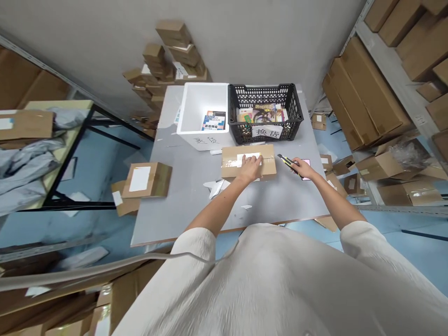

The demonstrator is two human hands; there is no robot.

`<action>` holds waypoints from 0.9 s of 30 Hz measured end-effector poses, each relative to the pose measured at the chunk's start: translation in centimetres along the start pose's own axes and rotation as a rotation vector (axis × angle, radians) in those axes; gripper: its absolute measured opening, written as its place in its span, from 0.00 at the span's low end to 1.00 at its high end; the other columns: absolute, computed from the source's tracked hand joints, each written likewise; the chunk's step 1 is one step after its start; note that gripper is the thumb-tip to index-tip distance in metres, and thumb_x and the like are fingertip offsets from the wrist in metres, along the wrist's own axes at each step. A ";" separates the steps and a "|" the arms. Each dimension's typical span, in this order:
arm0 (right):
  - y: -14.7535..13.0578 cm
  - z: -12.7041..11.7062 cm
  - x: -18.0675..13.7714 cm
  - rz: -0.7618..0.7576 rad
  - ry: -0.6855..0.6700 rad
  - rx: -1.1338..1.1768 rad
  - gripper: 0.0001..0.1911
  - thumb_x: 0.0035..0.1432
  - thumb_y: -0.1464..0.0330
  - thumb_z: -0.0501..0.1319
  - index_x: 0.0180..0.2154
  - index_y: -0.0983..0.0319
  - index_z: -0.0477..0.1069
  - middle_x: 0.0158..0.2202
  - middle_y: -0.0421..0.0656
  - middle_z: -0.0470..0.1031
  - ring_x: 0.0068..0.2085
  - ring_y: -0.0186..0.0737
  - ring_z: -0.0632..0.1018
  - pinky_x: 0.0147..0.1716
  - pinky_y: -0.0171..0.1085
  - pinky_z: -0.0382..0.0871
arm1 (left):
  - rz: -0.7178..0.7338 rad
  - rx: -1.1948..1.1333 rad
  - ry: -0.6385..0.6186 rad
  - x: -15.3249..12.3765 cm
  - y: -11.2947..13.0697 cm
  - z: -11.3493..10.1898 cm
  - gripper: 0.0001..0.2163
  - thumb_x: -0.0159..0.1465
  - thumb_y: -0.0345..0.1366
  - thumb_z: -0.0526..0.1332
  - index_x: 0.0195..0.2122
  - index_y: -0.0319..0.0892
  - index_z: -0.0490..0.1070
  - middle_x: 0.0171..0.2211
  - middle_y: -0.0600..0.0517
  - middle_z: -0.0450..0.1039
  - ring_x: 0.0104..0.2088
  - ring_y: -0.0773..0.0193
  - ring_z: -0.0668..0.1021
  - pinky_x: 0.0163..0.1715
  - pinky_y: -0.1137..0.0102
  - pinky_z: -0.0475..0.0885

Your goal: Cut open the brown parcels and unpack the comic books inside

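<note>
A closed cardboard box with a white label and tape across its top lies on the grey table in front of me. My left hand rests on the box top with its fingers spread over the label. To the right of the box, my right hand is wrapped round a utility knife, black and yellow-green, its tip pointing toward the box without touching it. A phone with a pinkish screen lies on the table, partly behind my right hand.
A white foam box with books inside stands beside a black plastic crate holding magazines. Paper scraps lie left of the box. Another carton sits at the table's left edge. Shelves of cartons flank the right side.
</note>
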State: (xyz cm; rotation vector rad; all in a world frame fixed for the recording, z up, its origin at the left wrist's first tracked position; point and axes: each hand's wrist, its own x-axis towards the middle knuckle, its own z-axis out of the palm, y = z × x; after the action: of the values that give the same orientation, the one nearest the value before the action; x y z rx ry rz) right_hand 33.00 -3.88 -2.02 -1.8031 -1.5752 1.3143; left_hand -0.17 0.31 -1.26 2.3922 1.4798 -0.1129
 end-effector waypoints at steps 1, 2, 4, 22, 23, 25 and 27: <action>-0.3 0.1 -0.1 -0.015 0.011 -0.014 0.16 0.71 0.53 0.65 0.52 0.56 0.74 0.34 0.40 0.86 0.32 0.41 0.80 0.31 0.34 0.71 | 0.000 -0.007 0.010 -0.2 0.1 0.1 0.47 0.61 0.44 0.80 0.79 0.44 0.63 0.69 0.34 0.73 0.72 0.33 0.74 0.82 0.38 0.44; -0.5 0.1 -0.1 -0.037 0.021 -0.037 0.17 0.72 0.52 0.64 0.52 0.55 0.74 0.34 0.40 0.86 0.33 0.41 0.80 0.32 0.35 0.72 | -0.001 -0.017 0.023 -0.3 0.1 0.1 0.44 0.62 0.45 0.80 0.77 0.45 0.65 0.68 0.34 0.73 0.73 0.32 0.73 0.82 0.37 0.44; -0.9 0.0 -0.2 -0.090 0.034 -0.096 0.17 0.74 0.51 0.62 0.52 0.56 0.75 0.34 0.40 0.86 0.35 0.43 0.82 0.36 0.37 0.74 | -0.006 -0.038 0.065 -0.3 0.4 -0.1 0.35 0.67 0.47 0.75 0.73 0.44 0.71 0.68 0.34 0.75 0.75 0.31 0.70 0.81 0.36 0.44; -3.1 -0.3 -0.6 -0.293 0.063 -0.613 0.22 0.75 0.62 0.65 0.67 0.54 0.82 0.55 0.49 0.81 0.54 0.52 0.83 0.51 0.43 0.78 | -0.054 -0.090 0.155 4.1 -0.5 -1.2 0.26 0.74 0.34 0.62 0.73 0.42 0.69 0.79 0.34 0.64 0.77 0.38 0.68 0.75 0.44 0.65; -3.2 -0.3 -0.5 -0.284 0.062 -0.625 0.23 0.75 0.63 0.66 0.67 0.53 0.82 0.56 0.49 0.81 0.54 0.52 0.83 0.51 0.42 0.78 | -0.042 -0.082 0.150 4.4 -0.6 -1.0 0.28 0.73 0.34 0.63 0.75 0.42 0.67 0.80 0.33 0.61 0.79 0.38 0.65 0.77 0.44 0.62; -3.3 0.0 -0.5 -0.273 0.065 -0.646 0.23 0.75 0.63 0.67 0.67 0.53 0.81 0.56 0.49 0.81 0.55 0.51 0.83 0.51 0.42 0.78 | -0.033 -0.069 0.125 5.0 -0.9 -0.7 0.33 0.72 0.36 0.65 0.78 0.42 0.63 0.82 0.32 0.57 0.82 0.37 0.60 0.80 0.41 0.56; -3.3 0.3 -0.4 -0.263 0.076 -0.659 0.23 0.75 0.63 0.66 0.67 0.53 0.81 0.56 0.49 0.80 0.55 0.52 0.83 0.51 0.42 0.78 | -0.050 -0.069 0.085 5.4 -1.1 -0.5 0.37 0.72 0.38 0.66 0.81 0.40 0.59 0.83 0.30 0.54 0.84 0.36 0.57 0.81 0.39 0.51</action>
State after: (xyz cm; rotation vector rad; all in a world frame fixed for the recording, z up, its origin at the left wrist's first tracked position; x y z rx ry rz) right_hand 31.02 -3.42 0.63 -1.8603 -2.2849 0.6307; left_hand 1.32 5.57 -2.35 2.3326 1.5556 0.0274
